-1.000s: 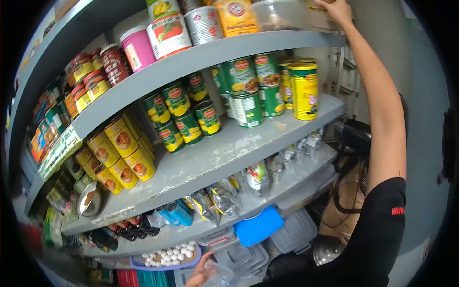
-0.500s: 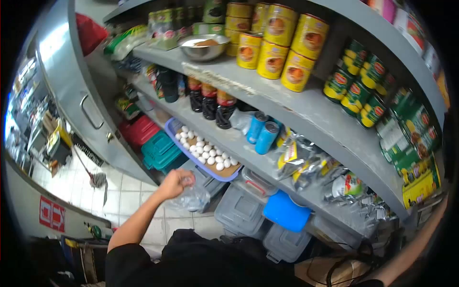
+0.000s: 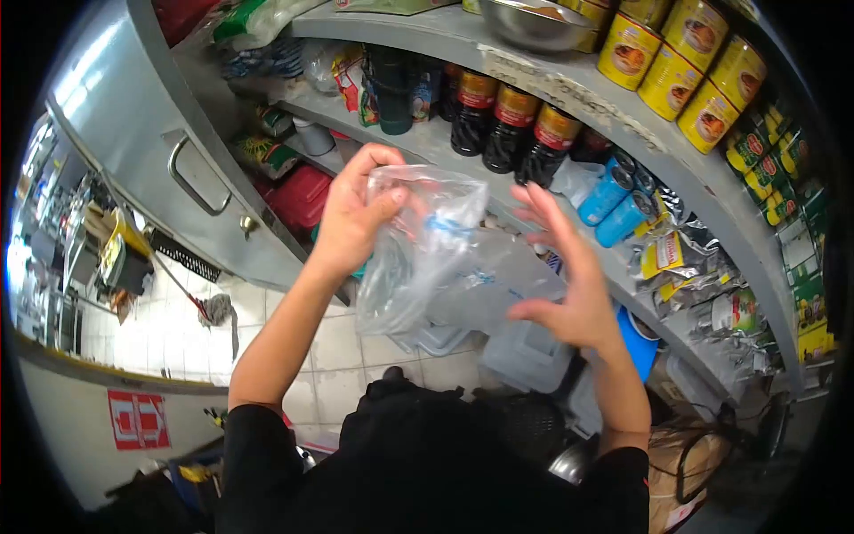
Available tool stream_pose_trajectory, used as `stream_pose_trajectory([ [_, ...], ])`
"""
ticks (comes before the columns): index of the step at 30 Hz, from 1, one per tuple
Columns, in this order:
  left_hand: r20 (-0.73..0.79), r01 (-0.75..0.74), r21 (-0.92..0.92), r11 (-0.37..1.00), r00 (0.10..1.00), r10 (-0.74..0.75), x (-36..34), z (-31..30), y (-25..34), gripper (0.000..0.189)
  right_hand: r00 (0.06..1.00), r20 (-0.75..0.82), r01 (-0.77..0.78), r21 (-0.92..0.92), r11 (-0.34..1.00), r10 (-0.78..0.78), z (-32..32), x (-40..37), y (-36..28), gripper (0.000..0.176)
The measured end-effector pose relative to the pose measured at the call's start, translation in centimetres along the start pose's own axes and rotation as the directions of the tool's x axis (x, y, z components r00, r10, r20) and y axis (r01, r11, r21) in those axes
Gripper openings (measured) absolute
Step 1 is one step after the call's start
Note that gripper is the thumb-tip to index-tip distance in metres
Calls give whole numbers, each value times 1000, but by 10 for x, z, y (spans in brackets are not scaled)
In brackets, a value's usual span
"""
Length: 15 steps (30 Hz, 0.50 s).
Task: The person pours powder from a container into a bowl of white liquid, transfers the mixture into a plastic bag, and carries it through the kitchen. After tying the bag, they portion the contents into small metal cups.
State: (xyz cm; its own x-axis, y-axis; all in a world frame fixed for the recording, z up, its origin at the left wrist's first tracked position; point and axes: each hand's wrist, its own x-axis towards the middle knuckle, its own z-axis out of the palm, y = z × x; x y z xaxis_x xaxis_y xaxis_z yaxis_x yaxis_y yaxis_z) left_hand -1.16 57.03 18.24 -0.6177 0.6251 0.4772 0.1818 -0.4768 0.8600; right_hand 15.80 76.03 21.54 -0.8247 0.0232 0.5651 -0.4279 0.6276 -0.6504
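A clear plastic bag [image 3: 436, 254] hangs in front of my chest. My left hand [image 3: 356, 214] pinches its upper edge between thumb and fingers. My right hand [image 3: 569, 276] is beside the bag on its right, fingers spread, palm against or just behind the plastic. I cannot tell whether the right hand grips it. Both arms come from black short sleeves at the bottom of the view.
Grey shelves curve across the top right with dark sauce bottles [image 3: 507, 120], blue cans [image 3: 614, 205], yellow tins [image 3: 685, 58], silver foil packets [image 3: 685, 267] and a steel bowl [image 3: 534, 18]. Grey lidded boxes [image 3: 525, 356] sit low. A steel door with handle [image 3: 191, 169] stands left over tiled floor.
My left hand rose from low near the floor to chest height with the bag. My right arm came down from the top shelf to the bag. The view tilted further down and left.
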Motion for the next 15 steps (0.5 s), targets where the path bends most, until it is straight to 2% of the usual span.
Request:
stream_pose_trajectory([
  [1,8,52,104,993,999,-53,1,-10,5,26,998,-68,19,62,998,-15,29,16,-3,70],
  [2,66,123,14,992,990,-123,2,-21,5,28,997,-75,10,53,999,-6,48,33,-6,70],
  [3,130,131,44,990,982,-136,4,-34,3,31,981,5,185,-296,937,-192,62,51,-9,61],
  [4,200,133,73,988,969,-145,9,-45,2,36,933,144,347,-594,725,-329,69,67,-10,52],
  [5,228,129,63,990,964,-140,14,-54,4,36,939,132,329,-617,715,-317,74,78,-6,52],
  [7,239,222,69,973,943,-232,19,-70,9,51,925,253,377,-522,765,-284,83,86,9,29],
  [8,217,104,203,974,965,-148,19,-81,21,60,934,230,357,-562,746,-274,84,87,13,29],
  [10,393,-224,369,902,917,67,29,-111,41,63,999,32,36,-321,947,-28,85,88,17,12],
  [11,420,-241,346,907,904,80,29,-108,49,63,1000,10,22,-347,938,-20,81,91,14,12],
  [13,508,-236,485,842,860,-52,26,-100,60,41,977,-15,-210,-259,943,213,73,96,8,14],
  [14,524,-251,475,843,851,-42,35,-106,53,41,977,-32,-213,-270,939,212,67,99,8,14],
  [15,608,-255,488,835,785,-115,48,-115,39,29,991,16,-129,-147,981,133,57,99,8,16],
])
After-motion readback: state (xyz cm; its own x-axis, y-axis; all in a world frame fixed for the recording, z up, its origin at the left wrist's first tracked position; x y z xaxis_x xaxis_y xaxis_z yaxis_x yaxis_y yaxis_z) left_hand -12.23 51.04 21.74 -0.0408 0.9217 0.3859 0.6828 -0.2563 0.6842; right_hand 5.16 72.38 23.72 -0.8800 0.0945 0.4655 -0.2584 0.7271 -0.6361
